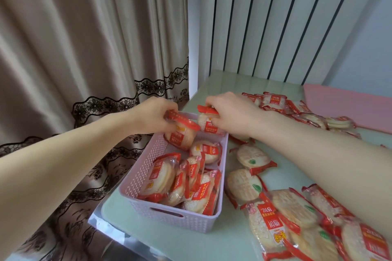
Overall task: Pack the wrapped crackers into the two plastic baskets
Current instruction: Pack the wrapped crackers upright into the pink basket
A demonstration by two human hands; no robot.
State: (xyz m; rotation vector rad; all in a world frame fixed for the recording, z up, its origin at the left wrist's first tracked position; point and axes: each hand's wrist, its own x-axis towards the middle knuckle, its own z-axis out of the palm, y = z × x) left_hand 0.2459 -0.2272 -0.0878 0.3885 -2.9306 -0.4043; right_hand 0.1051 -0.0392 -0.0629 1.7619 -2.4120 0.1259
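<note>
Head camera view: a left hand pinches the red end of a wrapped rice cracker over the far end of a pale lilac woven-pattern plastic basket. Just to its right, the right hand grips a second wrapped cracker at the basket's far rim. Below both grips, packed crackers stand on edge inside. More loose crackers lie on the table beneath the right forearm

We see a beige curtain with black lace trim from 9 to 12 o'clock. A white wall panel with dark vertical grooves stands at 1 o'clock. The pale green tabletop carries a pink board at 3 o'clock. Lighting is soft and even.
</note>
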